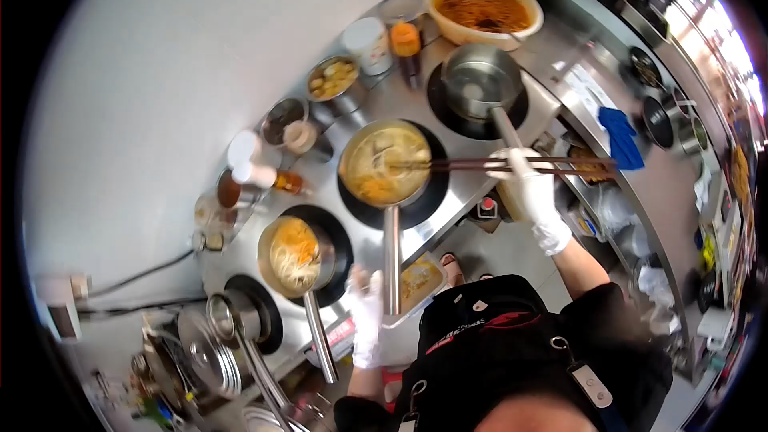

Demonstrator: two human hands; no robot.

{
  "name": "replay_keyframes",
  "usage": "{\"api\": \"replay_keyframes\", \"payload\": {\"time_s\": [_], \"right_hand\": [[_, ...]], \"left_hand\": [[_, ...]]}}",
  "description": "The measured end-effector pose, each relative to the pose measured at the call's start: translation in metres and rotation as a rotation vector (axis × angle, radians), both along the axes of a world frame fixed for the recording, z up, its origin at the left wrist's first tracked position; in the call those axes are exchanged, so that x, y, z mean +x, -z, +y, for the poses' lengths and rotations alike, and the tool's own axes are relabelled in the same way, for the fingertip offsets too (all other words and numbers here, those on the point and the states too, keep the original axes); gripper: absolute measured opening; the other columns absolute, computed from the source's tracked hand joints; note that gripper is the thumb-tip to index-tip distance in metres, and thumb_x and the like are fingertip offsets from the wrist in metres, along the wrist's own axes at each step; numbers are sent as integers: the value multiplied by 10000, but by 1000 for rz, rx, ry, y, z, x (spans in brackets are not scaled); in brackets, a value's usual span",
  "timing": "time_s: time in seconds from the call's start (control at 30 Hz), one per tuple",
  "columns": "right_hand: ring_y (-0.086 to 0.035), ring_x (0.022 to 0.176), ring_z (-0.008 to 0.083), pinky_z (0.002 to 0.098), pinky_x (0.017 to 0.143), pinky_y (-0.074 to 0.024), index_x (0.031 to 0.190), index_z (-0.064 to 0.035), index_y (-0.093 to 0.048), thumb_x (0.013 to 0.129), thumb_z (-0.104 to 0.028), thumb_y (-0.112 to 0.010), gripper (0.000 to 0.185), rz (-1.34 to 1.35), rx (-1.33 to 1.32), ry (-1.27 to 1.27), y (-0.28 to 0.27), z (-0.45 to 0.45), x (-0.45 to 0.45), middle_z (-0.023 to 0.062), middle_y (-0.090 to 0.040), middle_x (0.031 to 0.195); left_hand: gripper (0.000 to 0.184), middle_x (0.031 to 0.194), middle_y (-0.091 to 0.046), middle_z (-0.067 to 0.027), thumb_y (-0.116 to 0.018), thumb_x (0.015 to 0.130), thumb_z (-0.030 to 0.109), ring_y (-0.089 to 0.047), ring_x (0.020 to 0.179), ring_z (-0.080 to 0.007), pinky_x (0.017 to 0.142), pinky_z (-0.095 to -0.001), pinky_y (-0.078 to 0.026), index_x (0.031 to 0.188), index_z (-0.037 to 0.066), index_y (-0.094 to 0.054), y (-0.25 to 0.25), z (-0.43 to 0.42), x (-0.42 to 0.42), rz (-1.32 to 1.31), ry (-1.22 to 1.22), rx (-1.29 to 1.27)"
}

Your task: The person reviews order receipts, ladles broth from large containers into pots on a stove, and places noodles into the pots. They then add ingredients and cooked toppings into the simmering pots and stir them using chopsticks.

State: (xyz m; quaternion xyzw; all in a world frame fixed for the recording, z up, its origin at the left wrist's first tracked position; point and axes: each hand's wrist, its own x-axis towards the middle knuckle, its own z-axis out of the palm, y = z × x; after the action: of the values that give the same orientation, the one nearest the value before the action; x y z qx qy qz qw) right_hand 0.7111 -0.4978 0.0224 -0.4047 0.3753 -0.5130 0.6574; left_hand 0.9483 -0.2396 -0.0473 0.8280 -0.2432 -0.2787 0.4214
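Observation:
My right hand point(534, 192), in a white glove, grips long dark chopsticks point(472, 165). Their tips dip into the middle saucepan point(392, 216), where noodles in broth point(386, 162) lie with an orange topping. My left hand point(366, 304), also gloved, is raised with fingers stretched out, between the long handles of the middle pan and a second saucepan point(318, 336); it holds nothing I can see. In that second pan are pale noodles point(294, 260) with orange shreds. A saucepan of clear liquid point(482, 80) sits on the burner to the upper right.
Along the wall stand a bowl of yellow chunks point(346, 98), an orange-capped bottle point(406, 52), a white tub point(366, 44) and several jars. A large basin of orange-brown food point(456, 32) is at the back. A small pot point(240, 316) occupies the lower-left burner. A blue cloth point(620, 138) hangs at right.

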Motion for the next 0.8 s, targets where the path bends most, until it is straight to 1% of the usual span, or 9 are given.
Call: {"api": "replay_keyframes", "payload": {"time_s": [0.03, 0.1, 0.17, 0.23, 0.37, 0.43, 0.57, 0.67, 0.8], "right_hand": [[-662, 790, 222, 340, 738, -574, 915, 64, -613, 927, -109, -551, 184, 146, -20, -40, 15, -4, -1, 142, -653, 860], [-662, 747, 192, 293, 693, -563, 887, 49, -627, 916, -113, -569, 174, 87, 39, 0, 21, -1, -6, 118, -663, 838], [-662, 738, 192, 297, 681, -552, 860, 31, -638, 930, -204, -550, 261, 142, 87, 22, 11, 2, -16, 118, -666, 810], [-661, 861, 262, 353, 792, -564, 934, 37, -602, 945, -234, -521, 284, -354, 196, -33, -2, 3, -27, 151, -657, 914], [-654, 889, 233, 341, 799, -561, 914, -6, -611, 957, -291, -499, 309, -808, 507, -15, 0, 17, -60, 132, -654, 948], [-628, 949, 222, 357, 892, -507, 913, -17, -597, 949, -270, -523, 266, -924, 574, -57, -2, 33, -84, 115, -652, 950], [-618, 935, 203, 329, 889, -494, 921, -29, -595, 941, -254, -545, 231, -913, 626, 34, 3, 52, -158, 85, -644, 933], [-614, 919, 215, 349, 879, -511, 899, -40, -586, 904, -167, -606, 129, -1027, 742, 214, 10, 57, -228, 72, -632, 887], [-613, 925, 211, 357, 862, -522, 897, -35, -586, 895, -131, -610, 99, -950, 691, 331, 16, 54, -320, 84, -633, 896]], "left_hand": [[511, 1090, -592, -180, -658, 855, 148, -558, 1053, -262, 948, -353, -411, 1292, -36, -470, -11, -5, -3, -77, -40, -65], [453, 1079, -595, -149, -596, 870, 69, -566, 1014, -247, 895, -348, -443, 1296, -22, -470, -30, -17, -12, -278, -21, -285], [373, 1057, -602, -138, -532, 883, 14, -590, 917, -221, 832, -334, -473, 1255, -18, -514, -61, -35, -30, -350, 6, -337], [313, 1016, -619, -94, -517, 923, 44, -584, 877, -159, 838, -294, -479, 1227, -27, -527, -62, -40, -39, -214, 124, -350], [208, 915, -628, -89, -493, 914, 4, -578, 808, -141, 752, -265, -478, 1078, -38, -613, -85, -81, -101, -5, 447, -462], [197, 902, -627, -87, -495, 891, -21, -575, 776, -145, 750, -255, -466, 1040, -46, -622, -82, -100, -132, -43, 559, -358], [210, 884, -641, -76, -503, 887, 1, -587, 780, -122, 733, -251, -469, 1052, -37, -628, -65, -137, -197, 141, 775, -319], [207, 934, -648, -111, -570, 852, 9, -628, 830, -148, 753, -253, -495, 1045, -27, -637, -47, -159, -253, 250, 793, -217], [224, 1004, -640, -108, -616, 863, 87, -635, 871, -151, 763, -250, -497, 1062, -15, -634, -16, -180, -335, 448, 810, -135]]}}
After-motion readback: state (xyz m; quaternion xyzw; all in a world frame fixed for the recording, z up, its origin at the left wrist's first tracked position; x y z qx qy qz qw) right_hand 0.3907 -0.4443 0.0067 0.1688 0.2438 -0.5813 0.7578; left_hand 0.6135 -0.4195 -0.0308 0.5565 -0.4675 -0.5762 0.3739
